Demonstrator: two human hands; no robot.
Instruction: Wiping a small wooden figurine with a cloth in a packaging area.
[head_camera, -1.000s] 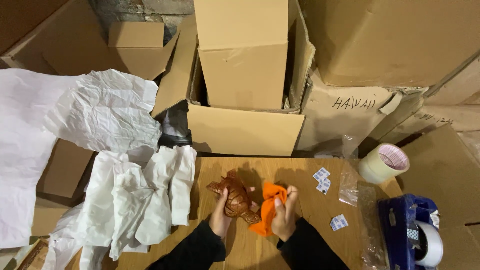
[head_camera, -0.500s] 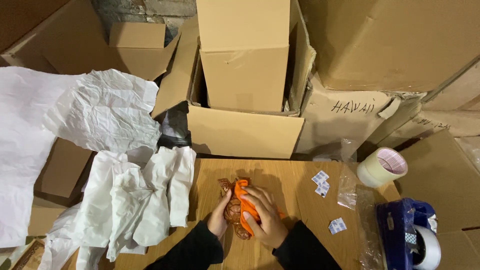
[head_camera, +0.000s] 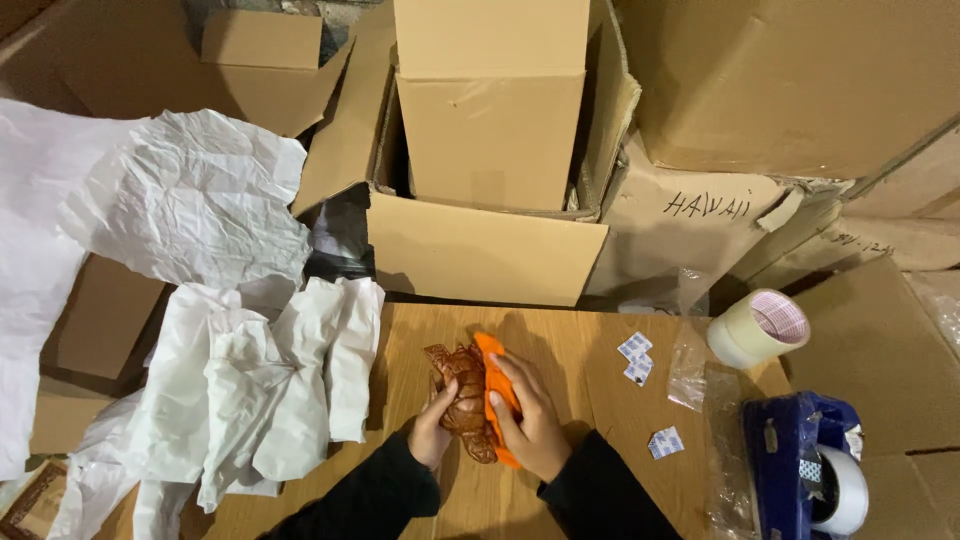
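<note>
Nearest to me, my left hand cups the near-left side of a brown carved figure on the wooden table, its fingers curled onto the figure's edge. My right hand lies across an orange cloth, fingers together and pressing it against the figure's right side. The figure sits at the table's middle, just ahead of both wrists.

As I judge it, the carving could slide out from under the cloth, since the right hand presses flat and does not grip, and the cloth covers only one side. Thin carved parts near the far-left end might snag on the cloth.

The figure's long axis runs roughly from me outward, leaning a little left at the far end; I cannot tell which end is its head.

To the left, crumpled white paper hangs over the table's edge. To the right lie small white-and-blue packets, a clear plastic bag, a blue tape dispenser and a roll of pale tape. Beyond the table stands an open cardboard box, with more boxes stacked behind.
</note>
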